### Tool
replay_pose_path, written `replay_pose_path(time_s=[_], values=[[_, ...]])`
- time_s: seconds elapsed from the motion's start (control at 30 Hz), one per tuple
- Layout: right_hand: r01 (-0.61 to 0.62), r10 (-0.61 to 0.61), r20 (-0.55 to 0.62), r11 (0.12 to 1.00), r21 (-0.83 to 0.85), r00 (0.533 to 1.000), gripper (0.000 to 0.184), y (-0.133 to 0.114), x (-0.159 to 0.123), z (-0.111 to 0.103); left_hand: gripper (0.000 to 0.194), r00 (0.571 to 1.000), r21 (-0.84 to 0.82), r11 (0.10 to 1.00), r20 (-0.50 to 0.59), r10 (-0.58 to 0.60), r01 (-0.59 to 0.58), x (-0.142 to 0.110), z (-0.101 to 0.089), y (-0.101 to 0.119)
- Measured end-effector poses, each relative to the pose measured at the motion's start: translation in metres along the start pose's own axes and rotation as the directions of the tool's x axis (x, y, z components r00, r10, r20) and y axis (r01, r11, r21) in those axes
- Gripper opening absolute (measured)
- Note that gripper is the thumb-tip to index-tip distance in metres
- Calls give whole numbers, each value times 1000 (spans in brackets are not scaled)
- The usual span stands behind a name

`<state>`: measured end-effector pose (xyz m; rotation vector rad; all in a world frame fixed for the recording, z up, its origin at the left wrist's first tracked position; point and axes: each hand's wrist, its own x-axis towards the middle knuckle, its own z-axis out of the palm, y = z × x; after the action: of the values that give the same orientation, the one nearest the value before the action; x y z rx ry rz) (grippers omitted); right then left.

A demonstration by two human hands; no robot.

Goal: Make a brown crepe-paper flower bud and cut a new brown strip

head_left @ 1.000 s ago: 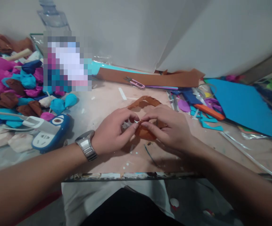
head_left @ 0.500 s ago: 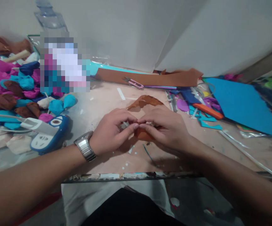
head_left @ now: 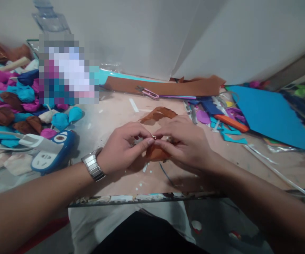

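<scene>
In the middle of the table my left hand [head_left: 127, 146] and my right hand [head_left: 185, 141] meet fingertip to fingertip. Thumb and forefinger of each are closed in a pinch. A thin, soft brown sheet piece [head_left: 157, 153], paper or fabric-like, hangs beneath the pinched tips; its upper edge is hidden by my fingers. Something small and pale shows right where the tips join, too small to name. Just behind my hands lies a crinkled, curved brown strip [head_left: 159, 113], partly covered by my right hand.
Pink-handled thread snips [head_left: 149, 93] lie on a long brown sheet [head_left: 126, 86] at the back. Bundled colored balls [head_left: 25, 91] and a blue power socket [head_left: 46, 158] crowd the left. An orange cutter [head_left: 231, 123] and a blue sheet [head_left: 274, 116] are on the right.
The fingertips stay pinched together with slight finger movement. The brown piece beneath them shows a little lower and farther left. The whole view has shifted slightly.
</scene>
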<state>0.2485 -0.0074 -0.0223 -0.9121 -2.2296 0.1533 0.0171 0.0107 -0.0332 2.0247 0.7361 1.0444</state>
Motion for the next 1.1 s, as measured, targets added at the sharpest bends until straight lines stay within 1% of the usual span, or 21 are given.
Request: replay_pose_path(time_s=[0.1,0.27,0.4,0.63,0.73,0.9,1.1], values=[[-34,34,8,999,-14,999,15,-1,0,0,16,1000,-13,1000,-6,-15,15,0,0,0],[-16,16,-35,1000,-8,999,8,-3,1,1,17,999,-22,999,5,-36,36,0,0,-1],[-28,28,-37,1000,8,999,8,-4,1,1,18,1000,4,1000,19,-7,7,0,0,-2],[-46,45,-41,999,-9,998,4,-4,0,3,14,998,56,997,8,56,-56,0,0,-4],[-52,51,-49,999,-16,998,5,-4,0,3,13,997,96,993,-12,72,-70,0,0,-4],[-51,50,-52,998,-22,997,7,-5,0,3,14,995,142,989,-81,51,-39,-1,0,-4],[-29,27,-58,999,-36,998,8,-3,-1,4,11,994,128,990,-74,74,-64,-2,1,-5]])
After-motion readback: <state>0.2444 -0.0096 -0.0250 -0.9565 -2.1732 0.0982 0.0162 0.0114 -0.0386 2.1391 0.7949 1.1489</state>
